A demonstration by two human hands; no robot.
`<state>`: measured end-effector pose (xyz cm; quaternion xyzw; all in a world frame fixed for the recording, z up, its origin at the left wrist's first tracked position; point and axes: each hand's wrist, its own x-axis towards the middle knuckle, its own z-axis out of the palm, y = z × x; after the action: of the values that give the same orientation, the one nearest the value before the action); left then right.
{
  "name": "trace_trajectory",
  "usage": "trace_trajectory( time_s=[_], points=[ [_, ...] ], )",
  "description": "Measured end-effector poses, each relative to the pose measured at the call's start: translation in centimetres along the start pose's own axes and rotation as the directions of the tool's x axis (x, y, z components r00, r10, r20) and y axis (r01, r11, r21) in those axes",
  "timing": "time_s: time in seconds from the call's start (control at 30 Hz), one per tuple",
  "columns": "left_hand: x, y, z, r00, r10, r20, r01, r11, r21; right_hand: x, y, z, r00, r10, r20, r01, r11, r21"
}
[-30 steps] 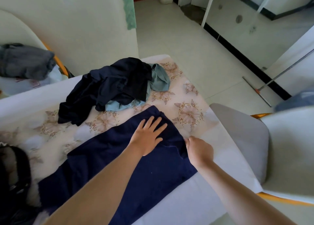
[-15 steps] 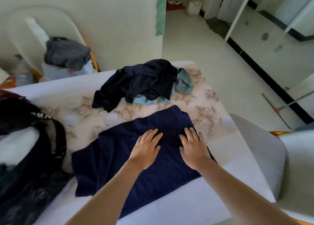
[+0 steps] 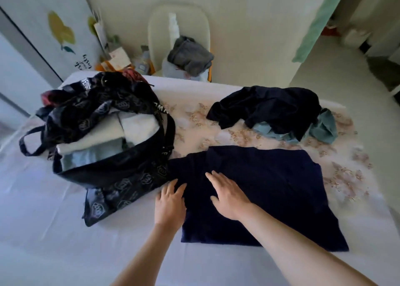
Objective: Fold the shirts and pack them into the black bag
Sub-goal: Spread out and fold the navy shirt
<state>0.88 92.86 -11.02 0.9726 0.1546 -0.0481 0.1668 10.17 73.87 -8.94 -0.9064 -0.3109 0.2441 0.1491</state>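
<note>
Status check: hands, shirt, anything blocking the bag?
Both hands open: left hand at navy shirt edge, right hand flat on it. Shirt part-folded, beside black bag. Bag mouth open, nothing blocking. Behind: unfolded pile.

A navy shirt lies flat in the lower centre-right of the frame, partly folded into a rough rectangle, its upper left corner just beside the black bag. The bag, black with a pale printed pattern and slack straps, sits open left of centre, holding folded white and pale blue garments. In the upper right a dark shirt lies crumpled over a light blue shirt — both unfolded, apart from the navy one.
</note>
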Motion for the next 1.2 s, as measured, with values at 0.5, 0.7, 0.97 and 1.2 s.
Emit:
trace_trajectory(
  time_s=[0.5, 0.7, 0.97, 1.2],
  points=[
    [0.1, 0.6, -0.8, 0.919, -0.388, -0.068, 0.342, 0.871, -0.352, 10.5, -3.6, -3.1, 0.937, -0.307, -0.166, 0.287, 0.948, -0.136],
    [1.0, 0.0, -1.3, 0.884, -0.457, 0.098, 0.467, 0.860, -0.204, 14.1, -6.3, -1.8, 0.975, -0.219, -0.025, 0.196, 0.914, -0.354],
    [0.5, -0.2, -3.2, 0.918, -0.375, 0.129, 0.371, 0.695, -0.616, 14.1, -6.0, -5.4, 0.989, -0.144, -0.046, 0.135, 0.977, -0.165],
    [1.3, 1.7, -4.4, 0.931, 0.034, 0.363, 0.218, 0.745, -0.630, 9.8, -2.1, -9.1, 0.984, -0.178, 0.005, 0.176, 0.969, -0.173]
  ],
)
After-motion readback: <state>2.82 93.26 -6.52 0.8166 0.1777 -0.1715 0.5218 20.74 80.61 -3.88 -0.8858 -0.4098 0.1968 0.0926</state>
